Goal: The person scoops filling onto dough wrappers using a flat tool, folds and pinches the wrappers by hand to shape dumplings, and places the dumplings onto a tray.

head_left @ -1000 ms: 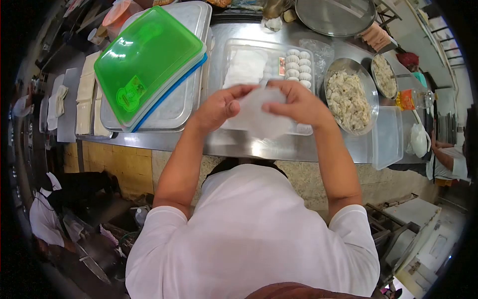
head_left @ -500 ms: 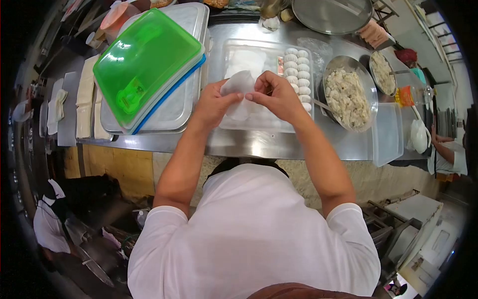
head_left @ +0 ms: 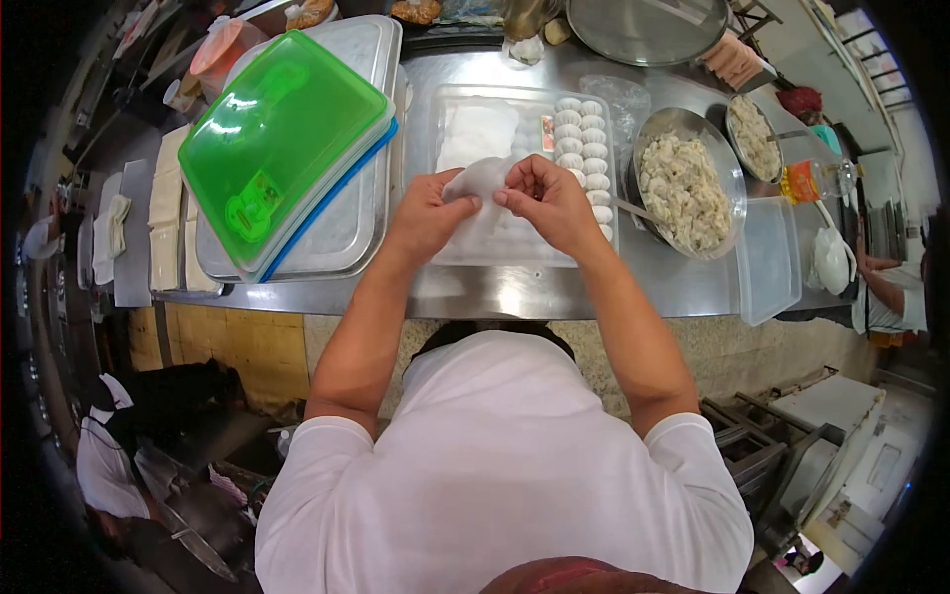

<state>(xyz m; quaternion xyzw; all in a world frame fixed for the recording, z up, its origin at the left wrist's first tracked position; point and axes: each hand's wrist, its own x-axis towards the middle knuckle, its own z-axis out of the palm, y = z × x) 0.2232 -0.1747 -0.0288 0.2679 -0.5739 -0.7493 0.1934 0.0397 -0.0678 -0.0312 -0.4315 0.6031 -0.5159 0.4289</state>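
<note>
My left hand [head_left: 430, 216] pinches the left part of a thin white translucent sheet [head_left: 482, 180]. Thumb and fingertips of my right hand [head_left: 550, 203] are closed on the sheet's right edge. Both hands are above the front of a clear plastic tray [head_left: 465, 93]. In the tray lie a stack of white sheets [head_left: 478, 133] and, on its right side, rows of round white dumplings [head_left: 568, 132]. Right of the tray stands a metal bowl of pale filling [head_left: 687, 188], with a utensil handle [head_left: 633, 209] sticking out to the left.
A green-lidded box [head_left: 282, 139] lies on metal trays [head_left: 374, 188] at the left. At the right are a second bowl of filling [head_left: 754, 139], a clear plastic container [head_left: 768, 262] and a bottle [head_left: 833, 178]. Other people [head_left: 109, 450] are at both sides.
Over the last second the sheet went from blurred motion to being held between both hands, which shifted left. The utensil handle has come into view at the bowl.
</note>
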